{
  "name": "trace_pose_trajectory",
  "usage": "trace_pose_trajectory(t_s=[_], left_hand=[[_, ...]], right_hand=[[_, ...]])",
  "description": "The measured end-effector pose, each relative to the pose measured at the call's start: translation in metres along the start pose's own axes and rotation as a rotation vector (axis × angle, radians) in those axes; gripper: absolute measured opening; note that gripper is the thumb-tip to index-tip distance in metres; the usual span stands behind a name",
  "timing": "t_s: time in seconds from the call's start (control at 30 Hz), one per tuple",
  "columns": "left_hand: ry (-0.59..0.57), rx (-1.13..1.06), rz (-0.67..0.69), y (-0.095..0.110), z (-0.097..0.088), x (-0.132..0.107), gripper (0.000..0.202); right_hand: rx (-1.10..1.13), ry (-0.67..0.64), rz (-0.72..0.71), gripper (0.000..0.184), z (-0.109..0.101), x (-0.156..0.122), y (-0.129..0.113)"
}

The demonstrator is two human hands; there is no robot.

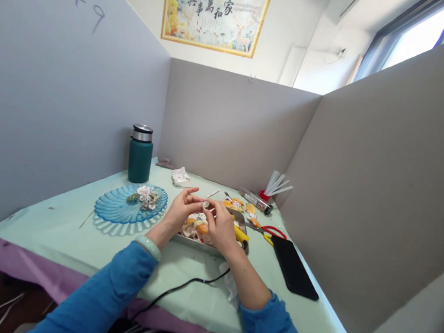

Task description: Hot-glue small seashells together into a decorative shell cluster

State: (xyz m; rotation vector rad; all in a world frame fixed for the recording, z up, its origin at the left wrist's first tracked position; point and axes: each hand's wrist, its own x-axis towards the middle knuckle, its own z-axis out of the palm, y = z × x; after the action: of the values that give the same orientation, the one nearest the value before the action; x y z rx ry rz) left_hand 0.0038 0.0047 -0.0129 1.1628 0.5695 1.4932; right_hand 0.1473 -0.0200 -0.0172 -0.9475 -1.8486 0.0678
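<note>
My left hand (182, 210) and my right hand (220, 224) meet over a metal tray (207, 248). Between their fingertips is a small whitish shell (205, 205), pinched from both sides. Some fingers of the left hand stretch away from it. Under the hands, the tray holds many loose shells (190, 229) in white and orange. A yellow tool (241, 234) lies across the tray's right side, partly hidden by my right hand. To the left, a blue scalloped plate (113, 203) carries a cluster of shells (148, 199) with a pale flower-like piece.
A green flask (140, 154) stands behind the plate. Scissors (268, 232) and a black phone (294, 266) lie on the right. Translucent sticks (277, 184) stand in a red holder by a clear tube (256, 200). A black cord (184, 286) crosses the front. Grey panels (237, 126) enclose the table.
</note>
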Motion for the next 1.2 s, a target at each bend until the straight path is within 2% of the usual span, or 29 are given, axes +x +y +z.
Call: trace_pose_trajectory(t_s=[0.27, 0.4, 0.6, 0.8, 1.0, 1.2], left_hand=[[0.032, 0.049, 0.027, -0.0008, 0.0025, -0.0012, 0.064], [-0.012, 0.013, 0.03, -0.0017, 0.0032, -0.0012, 0.062], [-0.058, 0.008, 0.06, 0.0005, 0.0036, -0.0019, 0.062], [-0.051, 0.024, 0.072, 0.0027, 0.0031, -0.0034, 0.061], [-0.042, -0.022, 0.017, 0.003, 0.0018, -0.0036, 0.062], [-0.06, -0.085, -0.044, 0.0057, 0.0016, -0.0038, 0.059]], right_hand=[[0.012, 0.026, 0.018, 0.024, 0.0016, -0.0011, 0.0006], [0.078, 0.062, 0.074, 0.028, -0.0012, 0.0014, -0.0017], [0.173, 0.035, 0.149, 0.025, -0.0048, 0.0053, -0.0048], [0.184, 0.019, 0.131, 0.022, -0.0041, 0.0037, -0.0038], [0.211, 0.074, 0.077, 0.032, -0.0062, 0.0046, -0.0048], [0.284, 0.058, 0.034, 0.031, -0.0071, 0.006, -0.0053]])
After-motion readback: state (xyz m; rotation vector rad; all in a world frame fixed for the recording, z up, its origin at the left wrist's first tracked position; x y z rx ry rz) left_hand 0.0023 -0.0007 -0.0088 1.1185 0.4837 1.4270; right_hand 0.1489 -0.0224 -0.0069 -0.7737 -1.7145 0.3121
